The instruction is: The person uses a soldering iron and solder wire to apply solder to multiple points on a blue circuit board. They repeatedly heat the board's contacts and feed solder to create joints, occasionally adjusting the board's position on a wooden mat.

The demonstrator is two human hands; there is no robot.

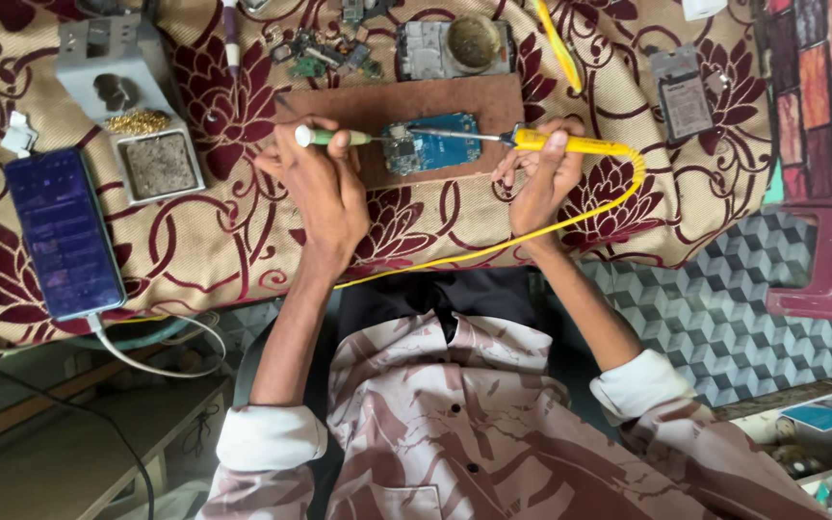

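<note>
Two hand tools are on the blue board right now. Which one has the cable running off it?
The yellow-handled soldering iron in the right hand; its yellow cable loops back toward the person. The green-handled tool in the left hand has none.

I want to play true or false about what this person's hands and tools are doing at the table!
1. The right hand holds a yellow soldering iron. True.
2. The left hand holds a red hammer. False: it holds a green-handled tool.
3. The blue circuit board lies on a brown board. True.
4. The phone at the left has no cable. False: a white cable is plugged into it.
5. The iron's tip touches the phone. False: it points at the circuit board.
</note>
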